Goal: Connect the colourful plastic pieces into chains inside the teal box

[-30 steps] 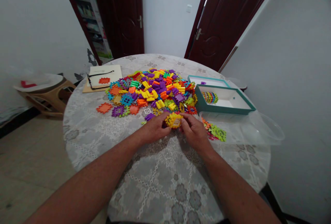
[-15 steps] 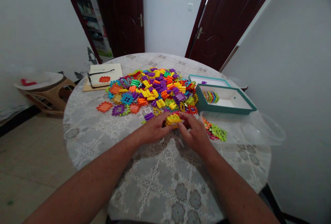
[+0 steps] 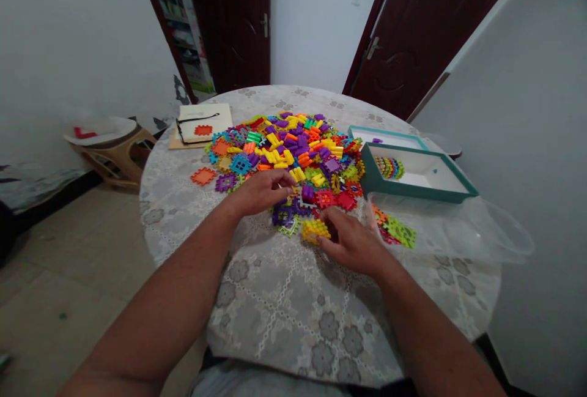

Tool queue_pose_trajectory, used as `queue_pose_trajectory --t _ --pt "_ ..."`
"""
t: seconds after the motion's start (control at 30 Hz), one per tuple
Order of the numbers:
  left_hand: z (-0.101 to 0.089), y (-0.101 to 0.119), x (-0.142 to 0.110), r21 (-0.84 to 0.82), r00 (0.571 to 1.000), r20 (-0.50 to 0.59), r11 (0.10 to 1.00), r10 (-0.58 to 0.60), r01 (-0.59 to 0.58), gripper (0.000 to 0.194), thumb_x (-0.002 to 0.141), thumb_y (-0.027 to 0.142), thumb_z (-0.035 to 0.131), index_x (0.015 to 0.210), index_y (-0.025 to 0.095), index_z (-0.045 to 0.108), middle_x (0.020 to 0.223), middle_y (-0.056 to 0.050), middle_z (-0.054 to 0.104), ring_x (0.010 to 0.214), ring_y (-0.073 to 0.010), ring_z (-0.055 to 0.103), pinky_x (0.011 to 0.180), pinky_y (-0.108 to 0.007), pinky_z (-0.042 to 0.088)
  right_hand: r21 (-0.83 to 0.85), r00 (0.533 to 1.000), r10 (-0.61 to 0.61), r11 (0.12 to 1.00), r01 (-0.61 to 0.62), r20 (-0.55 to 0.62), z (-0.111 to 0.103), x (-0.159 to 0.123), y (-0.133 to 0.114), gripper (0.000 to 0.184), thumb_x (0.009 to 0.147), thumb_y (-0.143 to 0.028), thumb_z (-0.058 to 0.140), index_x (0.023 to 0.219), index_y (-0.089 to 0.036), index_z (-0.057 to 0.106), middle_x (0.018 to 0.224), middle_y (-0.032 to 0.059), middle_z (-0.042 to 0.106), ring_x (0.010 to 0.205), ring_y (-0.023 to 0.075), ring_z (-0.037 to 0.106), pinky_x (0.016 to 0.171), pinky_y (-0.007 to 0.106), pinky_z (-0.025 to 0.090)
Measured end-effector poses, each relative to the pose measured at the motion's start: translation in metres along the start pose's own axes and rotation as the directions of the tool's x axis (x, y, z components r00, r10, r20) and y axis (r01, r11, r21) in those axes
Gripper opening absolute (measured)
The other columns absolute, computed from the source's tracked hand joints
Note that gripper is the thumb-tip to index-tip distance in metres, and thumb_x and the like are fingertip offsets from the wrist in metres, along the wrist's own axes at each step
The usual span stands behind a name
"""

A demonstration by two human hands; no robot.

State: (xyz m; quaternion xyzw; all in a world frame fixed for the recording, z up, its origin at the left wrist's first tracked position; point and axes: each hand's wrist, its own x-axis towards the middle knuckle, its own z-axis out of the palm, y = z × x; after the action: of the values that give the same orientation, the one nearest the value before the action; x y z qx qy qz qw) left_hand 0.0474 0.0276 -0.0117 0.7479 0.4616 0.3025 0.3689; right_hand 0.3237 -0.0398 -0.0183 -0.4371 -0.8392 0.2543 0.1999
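My right hand (image 3: 351, 242) grips a small assembly of yellow interlocking blocks (image 3: 315, 231) by its right side, low over the tablecloth. My left hand (image 3: 260, 192) is over the near-left edge of a heap of colourful plastic building pieces (image 3: 300, 146). Its fingers are bent with a gap to the thumb, and no piece shows clearly between them; the pieces under the palm are hidden. Between the hands lie purple (image 3: 281, 215) and lime-green notched pieces (image 3: 290, 227), with red square pieces (image 3: 325, 199) just beyond.
A teal box (image 3: 419, 172) with a coiled multicoloured string of pieces inside stands right of the heap, its lid (image 3: 403, 138) behind. A clear plastic tray (image 3: 452, 232) with flat pieces lies nearer. Glasses (image 3: 197, 118) and an orange piece rest on a booklet (image 3: 224, 114) at far left.
My left hand has let go of the yellow blocks and moved up and left to the heap. My right hand keeps them, slightly lower. The whole view has shifted somewhat.
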Motion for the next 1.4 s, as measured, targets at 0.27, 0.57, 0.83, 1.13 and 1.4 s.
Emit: queue_pose_trajectory --t 0.27,0.57,0.83,1.13,1.4 --pt "0.000 0.002 -0.008 0.241 0.976 0.216 0.968 0.013 -0.066 0.028 0.075 0.033 0.084 0.101 0.028 0.075 0.097 -0.001 0.071 0.087 -0.0207 0.063 0.078 -0.031 0.046 -0.050 0.997 -0.069 0.996 0.071 0.040 0.006 -0.002 0.001 0.031 0.100 -0.036 0.068 0.129 -0.027 0.063 0.117 0.0081 0.073 0.096 0.0237 0.067 0.081 0.033 0.047" --pt "0.005 0.003 -0.016 0.382 0.965 0.259 0.912 0.048 -0.148 0.044 0.072 0.025 0.084 0.115 0.032 0.074 0.112 -0.003 0.069 0.101 -0.0242 0.063 0.086 -0.032 0.046 -0.094 0.997 -0.077 0.992 0.080 0.031 0.001 -0.001 0.005 0.026 0.100 -0.037 0.067 0.123 -0.026 0.068 0.110 0.0075 0.075 0.091 0.0232 0.067 0.078 0.032 0.045" --pt "0.006 0.009 -0.015 0.387 0.973 0.217 0.909 0.073 -0.155 0.022 0.082 0.021 0.069 0.102 0.027 0.075 0.101 -0.004 0.073 0.091 -0.0234 0.064 0.083 -0.033 0.047 -0.106 0.998 -0.059 0.993 0.059 0.005 0.002 0.001 0.004 0.023 0.102 -0.036 0.063 0.121 -0.024 0.067 0.104 0.0072 0.074 0.090 0.0229 0.066 0.076 0.032 0.043" --pt "0.009 0.019 -0.010 0.297 0.981 -0.070 0.943 0.179 -0.151 0.020 0.094 0.019 0.058 0.109 0.020 0.072 0.096 -0.003 0.073 0.086 -0.0177 0.066 0.083 -0.031 0.050 0.039 0.989 -0.150 0.988 0.150 0.001 -0.005 0.000 0.002 0.022 0.098 -0.026 0.066 0.120 -0.025 0.063 0.107 0.0060 0.070 0.090 0.0202 0.064 0.079 0.033 0.050" --pt "0.033 0.018 -0.009 0.183 0.983 0.076 0.967 0.167 -0.178 0.008 0.096 0.019 0.065 0.099 0.021 0.072 0.090 -0.001 0.074 0.083 -0.0156 0.065 0.077 -0.028 0.046 -0.040 0.978 -0.197 0.980 0.194 -0.070 -0.016 -0.003 0.012 0.025 0.096 -0.022 0.065 0.120 -0.025 0.059 0.141 0.0136 0.059 0.119 0.0269 0.063 0.097 0.043 0.053"
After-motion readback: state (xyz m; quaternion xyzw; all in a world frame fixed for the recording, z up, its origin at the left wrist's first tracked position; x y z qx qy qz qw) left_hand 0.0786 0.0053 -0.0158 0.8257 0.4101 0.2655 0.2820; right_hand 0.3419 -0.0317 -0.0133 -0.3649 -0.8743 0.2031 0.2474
